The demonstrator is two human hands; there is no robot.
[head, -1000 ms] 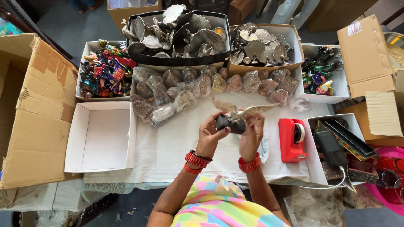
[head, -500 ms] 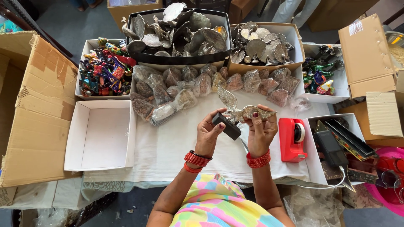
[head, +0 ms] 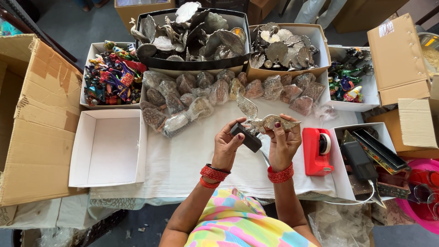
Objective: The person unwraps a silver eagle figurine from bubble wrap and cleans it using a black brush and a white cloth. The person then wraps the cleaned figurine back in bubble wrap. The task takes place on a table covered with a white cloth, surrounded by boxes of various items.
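A silver metal bird figurine (head: 260, 120) with spread wings stands on a small black base (head: 247, 136). I hold it above the white cloth on the table (head: 183, 155). My left hand (head: 227, 144) grips the black base from the left. My right hand (head: 283, 139) holds the bird's body and right wing. The figurine is tilted, one wing pointing up and away from me. Red bangles ring both wrists.
An empty white box (head: 107, 146) lies left of my hands; a red tape dispenser (head: 316, 151) lies right. Wrapped figurines (head: 201, 98) are heaped behind, with boxes of silver figurines (head: 192, 34) and coloured figurines (head: 109, 77). A large open carton (head: 39, 123) stands far left.
The figurine has been turned and tilted in my hands. My left hand shifted onto the black base and my right hand moved up along the bird's body.
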